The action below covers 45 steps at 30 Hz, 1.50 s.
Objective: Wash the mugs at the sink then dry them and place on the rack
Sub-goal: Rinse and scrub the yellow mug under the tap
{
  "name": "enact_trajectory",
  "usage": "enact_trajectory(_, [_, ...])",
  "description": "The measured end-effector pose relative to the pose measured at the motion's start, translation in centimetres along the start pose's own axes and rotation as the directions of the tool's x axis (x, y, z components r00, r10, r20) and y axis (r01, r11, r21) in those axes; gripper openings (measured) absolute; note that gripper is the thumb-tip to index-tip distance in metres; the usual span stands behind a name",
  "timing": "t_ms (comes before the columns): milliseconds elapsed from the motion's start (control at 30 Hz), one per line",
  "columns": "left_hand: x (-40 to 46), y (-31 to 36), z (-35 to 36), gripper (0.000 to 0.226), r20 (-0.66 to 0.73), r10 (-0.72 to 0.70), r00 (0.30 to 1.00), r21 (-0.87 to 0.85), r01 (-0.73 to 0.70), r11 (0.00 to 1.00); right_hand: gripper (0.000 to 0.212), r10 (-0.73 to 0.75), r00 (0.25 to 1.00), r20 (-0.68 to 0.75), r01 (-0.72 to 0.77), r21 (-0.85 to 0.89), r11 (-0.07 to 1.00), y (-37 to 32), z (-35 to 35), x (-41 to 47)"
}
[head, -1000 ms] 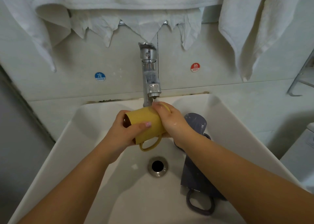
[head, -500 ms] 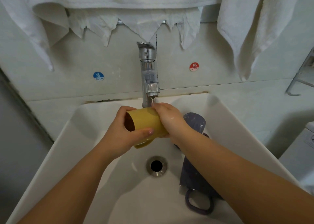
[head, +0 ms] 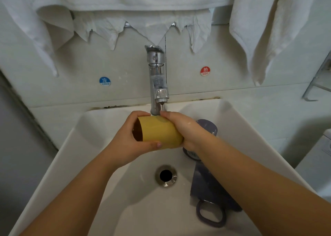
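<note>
A yellow mug lies sideways under the running tap, its mouth facing left. My left hand grips it at the rim end, thumb across the front. My right hand wraps round its base end, fingers on top where the water falls. The mug's handle is hidden. Two grey-purple mugs lie in the white sink on the right: one behind my right wrist, another under my forearm with its handle toward me.
White towels hang on the wall above the tap. The drain sits mid-basin. A metal rack shows at the right edge. A white object stands right of the sink.
The yellow mug has been turned in my hands so its handle, seen hanging below before, is now out of sight. Both hands stay under the water stream.
</note>
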<state>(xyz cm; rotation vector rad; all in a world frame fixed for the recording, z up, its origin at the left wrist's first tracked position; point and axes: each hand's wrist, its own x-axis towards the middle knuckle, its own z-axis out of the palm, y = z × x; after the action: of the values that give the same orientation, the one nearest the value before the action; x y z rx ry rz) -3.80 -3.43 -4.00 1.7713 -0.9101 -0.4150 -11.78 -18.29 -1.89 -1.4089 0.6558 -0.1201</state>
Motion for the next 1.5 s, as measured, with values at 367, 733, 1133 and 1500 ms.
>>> enact_trajectory(367, [0.3,0.3,2.6,0.071,0.074,-0.382,0.921,-0.578,0.352,0.736,0.040,-0.244,0.970,-0.014,0.241,-0.116,0.964,1.1,-1.4,-0.5])
enact_trajectory(733, [3.1,1.5,5.3,0.096,-0.193,-0.534,0.823,-0.684,0.278,0.674,0.063,-0.046,0.991,0.123,0.074,-0.234,0.970,1.0,-1.5,-0.4])
enact_trajectory(1133, [2.6,2.2,6.1,0.066,0.043,-0.562,0.826,-0.704,0.424,0.570,0.056,0.088,0.973,0.211,-0.063,-0.122,0.991,0.8,-3.1,-0.7])
enact_trajectory(1500, [2.1,2.1,6.7,0.049,-0.365,-0.269,0.891,-0.194,0.209,0.958,0.082,-0.171,0.976,-0.135,0.130,-0.271,0.954,1.1,0.0,-0.1])
